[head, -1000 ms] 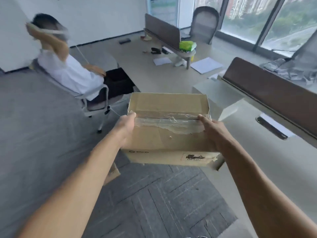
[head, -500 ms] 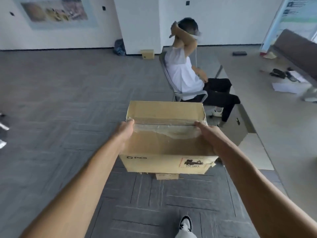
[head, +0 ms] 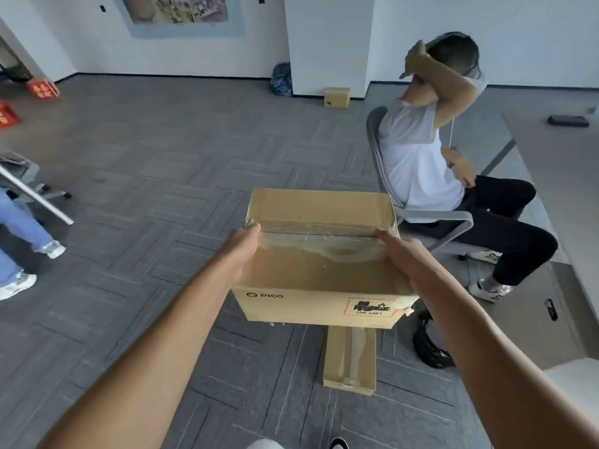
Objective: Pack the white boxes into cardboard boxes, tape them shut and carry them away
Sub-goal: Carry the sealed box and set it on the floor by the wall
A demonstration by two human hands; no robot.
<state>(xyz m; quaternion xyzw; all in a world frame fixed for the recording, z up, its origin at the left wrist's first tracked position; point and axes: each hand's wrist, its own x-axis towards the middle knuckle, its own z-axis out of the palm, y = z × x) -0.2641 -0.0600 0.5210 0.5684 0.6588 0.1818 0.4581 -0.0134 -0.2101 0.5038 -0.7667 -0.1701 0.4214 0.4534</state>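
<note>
I carry a taped cardboard box [head: 321, 277] in front of me, above the grey carpet. Clear tape runs across its closed top flaps, and its near face carries a PICO print and a red-framed label. My left hand [head: 241, 246] grips the box's left side with the thumb on the top edge. My right hand [head: 400, 254] grips the right side the same way. The fingers of both hands are hidden behind the box. No white boxes show. A second taped cardboard box [head: 350, 358] lies on the floor just below the carried one.
A person [head: 418, 150] sits on an office chair close to the right, legs stretched toward a desk [head: 557, 176]. A black bag [head: 428, 348] lies by the floor box. Another person's legs [head: 19, 228] stand at far left. A small carton [head: 337, 97] sits by the far wall.
My view has swung left, away from the desks and windows toward the open carpet and far wall. The box stays held between both hands. The floor box has come into view.
</note>
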